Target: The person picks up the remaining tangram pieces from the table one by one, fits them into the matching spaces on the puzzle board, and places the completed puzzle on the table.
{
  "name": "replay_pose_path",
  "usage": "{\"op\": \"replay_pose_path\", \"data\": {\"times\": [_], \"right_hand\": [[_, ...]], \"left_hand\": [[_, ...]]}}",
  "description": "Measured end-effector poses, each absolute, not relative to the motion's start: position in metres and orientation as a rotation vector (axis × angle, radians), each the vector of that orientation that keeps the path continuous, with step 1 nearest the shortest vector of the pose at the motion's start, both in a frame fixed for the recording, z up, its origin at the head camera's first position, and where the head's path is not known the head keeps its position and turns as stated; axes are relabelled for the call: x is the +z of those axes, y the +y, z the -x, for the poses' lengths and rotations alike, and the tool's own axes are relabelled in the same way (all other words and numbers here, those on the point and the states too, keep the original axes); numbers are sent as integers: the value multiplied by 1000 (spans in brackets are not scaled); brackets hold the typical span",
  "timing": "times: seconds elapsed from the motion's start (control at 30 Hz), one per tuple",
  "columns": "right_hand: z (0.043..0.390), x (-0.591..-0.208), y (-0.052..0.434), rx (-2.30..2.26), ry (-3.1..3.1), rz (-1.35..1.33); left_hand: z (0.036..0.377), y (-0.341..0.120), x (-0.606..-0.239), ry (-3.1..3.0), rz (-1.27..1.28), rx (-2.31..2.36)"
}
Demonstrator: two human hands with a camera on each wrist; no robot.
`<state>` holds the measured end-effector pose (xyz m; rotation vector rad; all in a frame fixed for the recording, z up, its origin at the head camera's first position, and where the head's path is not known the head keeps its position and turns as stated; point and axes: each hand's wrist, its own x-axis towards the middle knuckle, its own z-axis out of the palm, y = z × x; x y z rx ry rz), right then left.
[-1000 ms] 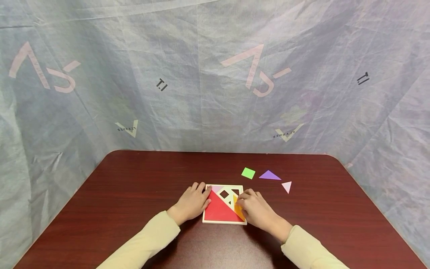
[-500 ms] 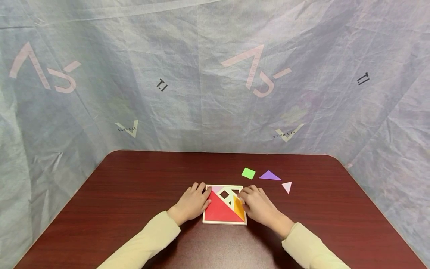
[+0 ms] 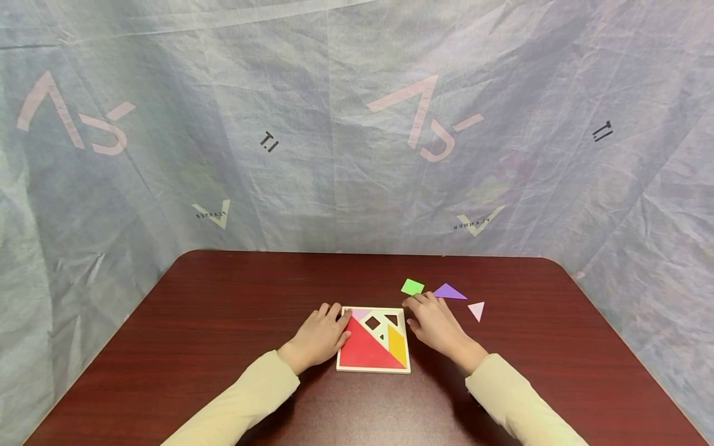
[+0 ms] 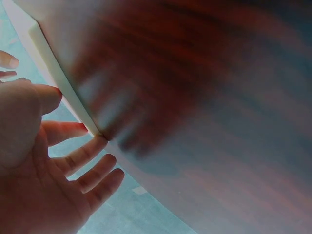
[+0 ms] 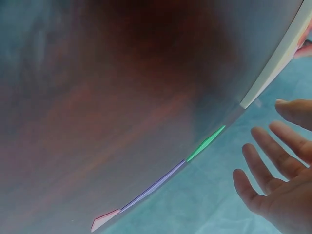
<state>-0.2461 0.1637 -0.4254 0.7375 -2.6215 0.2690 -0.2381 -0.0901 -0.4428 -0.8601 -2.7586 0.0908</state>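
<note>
A white-rimmed tangram board (image 3: 372,371) lies mid-table, with a large red triangle (image 3: 362,352), a yellow piece (image 3: 396,347) and a lilac piece (image 3: 361,313) set in it. Dark openings show in its upper right part. My left hand (image 3: 315,334) rests on the board's left edge, and the left wrist view shows its fingertips against the rim. Off the board's right side, my right hand (image 3: 440,328) hovers just short of a green four-sided piece (image 3: 411,286). In the right wrist view that hand's fingers (image 5: 265,173) are spread, holding nothing.
A purple triangle (image 3: 450,292), partly covered by the right hand, lies right of the green piece. Farther right is a pale pink triangle (image 3: 476,311). The dark red table (image 3: 268,279) ends at a grey fabric curtain (image 3: 334,204).
My right hand has left the yellow piece, which stays in the board, and moved up and right toward the green piece. My left hand has kept its place.
</note>
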Motion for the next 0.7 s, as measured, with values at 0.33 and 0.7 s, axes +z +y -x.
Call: {"op": "replay_pose_path", "data": {"times": [0.33,0.7], "right_hand": [[268,-426,170,245,-2642,-651],[286,-430,177,231,-2700,-572]], "left_hand": [[238,-90,-443,-2747,866,99],[238,-90,-443,-2758,867,89]]}}
